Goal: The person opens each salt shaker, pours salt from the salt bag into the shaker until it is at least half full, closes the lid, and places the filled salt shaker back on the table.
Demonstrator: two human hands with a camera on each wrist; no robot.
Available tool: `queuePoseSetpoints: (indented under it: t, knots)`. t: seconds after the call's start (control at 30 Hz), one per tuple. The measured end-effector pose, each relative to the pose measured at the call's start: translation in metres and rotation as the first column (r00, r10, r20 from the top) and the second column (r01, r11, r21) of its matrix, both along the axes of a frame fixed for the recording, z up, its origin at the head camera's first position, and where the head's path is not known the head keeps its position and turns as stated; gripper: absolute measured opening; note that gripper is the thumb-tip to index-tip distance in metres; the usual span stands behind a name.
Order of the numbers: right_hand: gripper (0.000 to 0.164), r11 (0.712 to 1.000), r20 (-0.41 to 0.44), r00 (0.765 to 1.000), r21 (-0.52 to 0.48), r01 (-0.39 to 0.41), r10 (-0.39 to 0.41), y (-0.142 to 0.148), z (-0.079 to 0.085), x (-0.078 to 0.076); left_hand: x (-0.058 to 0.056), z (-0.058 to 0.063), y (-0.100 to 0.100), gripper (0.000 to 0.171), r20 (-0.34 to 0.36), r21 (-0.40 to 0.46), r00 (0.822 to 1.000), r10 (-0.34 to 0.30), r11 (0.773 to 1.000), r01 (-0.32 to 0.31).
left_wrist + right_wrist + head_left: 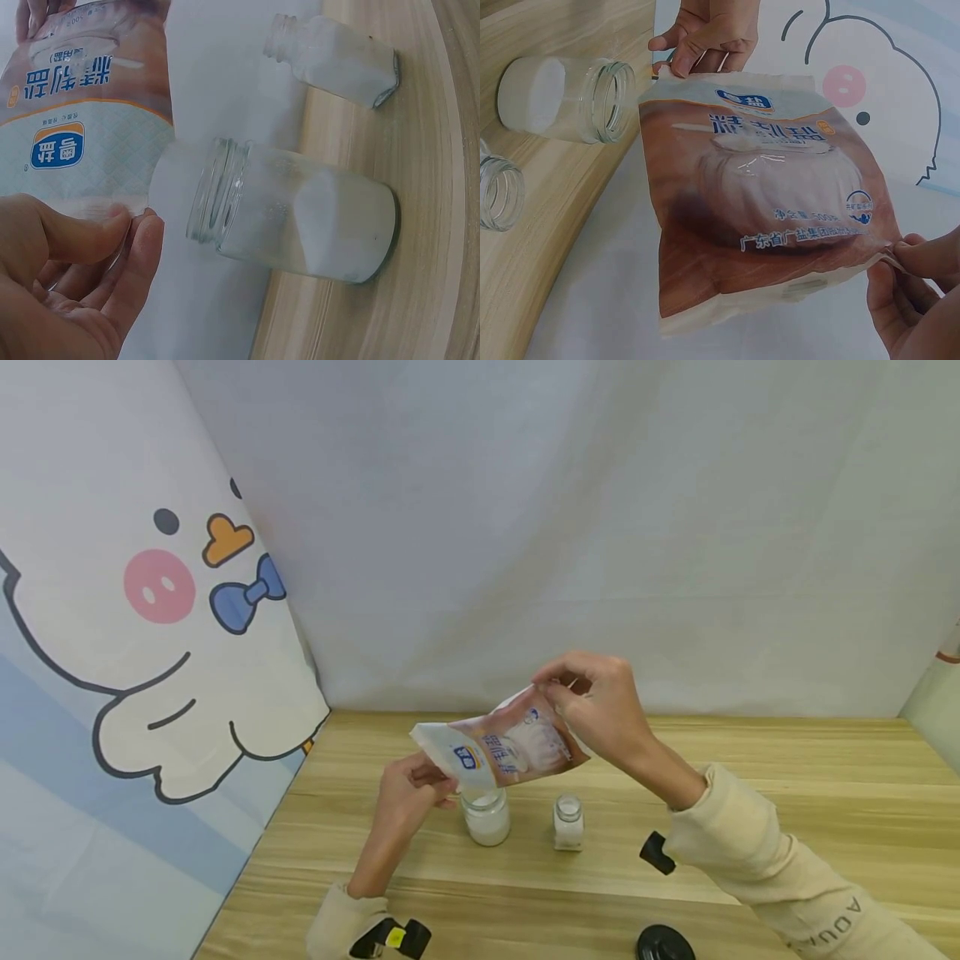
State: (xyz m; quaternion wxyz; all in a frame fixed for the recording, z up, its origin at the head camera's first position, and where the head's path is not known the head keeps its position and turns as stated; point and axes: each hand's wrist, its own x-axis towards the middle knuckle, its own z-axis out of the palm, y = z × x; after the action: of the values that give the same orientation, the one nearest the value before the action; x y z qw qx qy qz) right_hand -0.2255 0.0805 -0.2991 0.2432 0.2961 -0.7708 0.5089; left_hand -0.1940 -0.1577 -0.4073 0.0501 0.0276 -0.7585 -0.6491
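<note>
A printed salt bag (517,743), brown and pale blue, is held tilted in the air between both hands. At its lower left end my left hand (408,789) pinches the pale edge between thumb and fingers. My right hand (603,706) pinches a corner at the raised far end. Just under the bag's lower end stands a round glass jar (300,214), lidless, with white contents inside. In the right wrist view one bag corner comes close to the mouth of that jar, with a faint white haze between them.
A smaller square glass jar (568,831), also lidless and with white contents, stands to the right of the round one. A black round lid (663,943) lies at the near edge of view on the wooden table (825,827). Pale curtains (600,527) hang behind.
</note>
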Motion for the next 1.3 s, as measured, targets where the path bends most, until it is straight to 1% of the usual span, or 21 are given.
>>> queuePoseSetpoints:
  t: [0.33,0.7,0.97,1.3]
  knots:
    - [0.018,1.000,0.001,1.000,-0.013,-0.010,0.010,0.0028,-0.0039,-0.0053,-0.0019,-0.0013,0.0027,0.025,0.002,-0.014,1.000,0.009,1.000,-0.009]
    - [0.019,1.000,0.001,1.000,-0.017,-0.008,0.008,0.0026,-0.0050,-0.0065,-0.0006,0.0005,0.0037,0.025,-0.010,0.007,1.000,0.013,1.000,-0.013]
    - [0.019,1.000,-0.004,1.000,-0.019,-0.009,0.009,0.0018,-0.0048,-0.0049,-0.0006,0.0002,0.0027,0.026,-0.015,0.013,1.000,0.012,1.000,-0.012]
    - [0.018,1.000,-0.013,1.000,-0.014,-0.001,0.001,0.0007,-0.0022,-0.0018,0.0006,0.0001,0.0011,0.027,-0.014,0.000,1.000,-0.003,1.000,0.003]
